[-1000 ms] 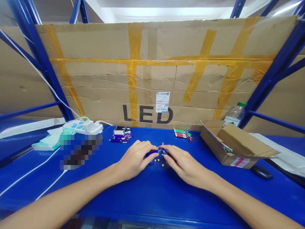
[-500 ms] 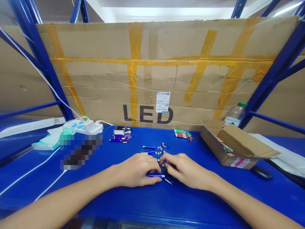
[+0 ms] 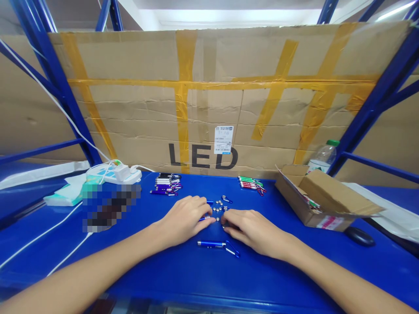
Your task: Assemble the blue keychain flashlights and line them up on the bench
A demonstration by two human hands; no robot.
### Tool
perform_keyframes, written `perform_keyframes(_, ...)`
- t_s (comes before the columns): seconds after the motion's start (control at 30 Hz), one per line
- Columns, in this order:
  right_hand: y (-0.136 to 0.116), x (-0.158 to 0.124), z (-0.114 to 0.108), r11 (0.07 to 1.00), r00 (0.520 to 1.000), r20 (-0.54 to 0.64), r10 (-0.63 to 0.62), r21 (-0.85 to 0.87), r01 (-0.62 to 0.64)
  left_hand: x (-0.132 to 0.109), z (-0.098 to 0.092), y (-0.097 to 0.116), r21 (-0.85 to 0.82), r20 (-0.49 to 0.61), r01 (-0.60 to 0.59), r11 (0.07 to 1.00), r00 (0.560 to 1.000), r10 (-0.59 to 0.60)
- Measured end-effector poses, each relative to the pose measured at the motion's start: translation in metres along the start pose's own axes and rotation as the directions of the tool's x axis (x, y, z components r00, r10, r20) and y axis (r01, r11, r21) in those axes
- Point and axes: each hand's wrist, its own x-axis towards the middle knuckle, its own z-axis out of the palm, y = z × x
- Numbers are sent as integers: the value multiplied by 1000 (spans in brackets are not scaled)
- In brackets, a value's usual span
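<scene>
My left hand (image 3: 187, 221) is closed, with thumb and fingers around a blue penlight tube (image 3: 204, 217). Another blue tube (image 3: 210, 202) lies just beyond its fingertips, mostly covered. Several small silver button cells (image 3: 218, 209) are scattered between the two hands. My right hand (image 3: 251, 226) rests low with curled fingers beside these cells; what its fingertips pinch is hidden. A small blue clip piece (image 3: 226, 199) lies behind it. Nearer to me, a whole blue penlight (image 3: 211, 244) with its carabiner (image 3: 233, 249) lies on the blue table (image 3: 157, 279), touched by neither hand.
Black, white and purple penlights (image 3: 166, 183) lie in rows at back left, green and red ones (image 3: 250, 184) at back right. An open cardboard box (image 3: 322, 200) stands right, near a black mouse (image 3: 360, 237). A power strip (image 3: 122, 174) and cables are left.
My left hand has let go of the front penlight, which now lies on the table, and has moved up to a blue tube further back. My right hand has barely shifted.
</scene>
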Motion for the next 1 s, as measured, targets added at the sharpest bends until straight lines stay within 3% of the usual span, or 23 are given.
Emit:
perform_keyframes(0.23,-2,1,-2,999,1000,17,9,39,-10,-2,4,-3,21,114,30,999,993,-33)
perform_keyframes(0.47,-4,-1,-3,996,998,42,53,66,-56,1,1,0,-142,39,87,986,996,-83)
perform_keyframes(0.73,0,-2,2,993,996,17,84,79,-85,4,-1,6,-474,-3,168,864,981,-192)
perform_keyframes(1.0,3,-2,1,998,997,29,68,-4,-68,7,-1,13,-614,63,222,758,970,-233)
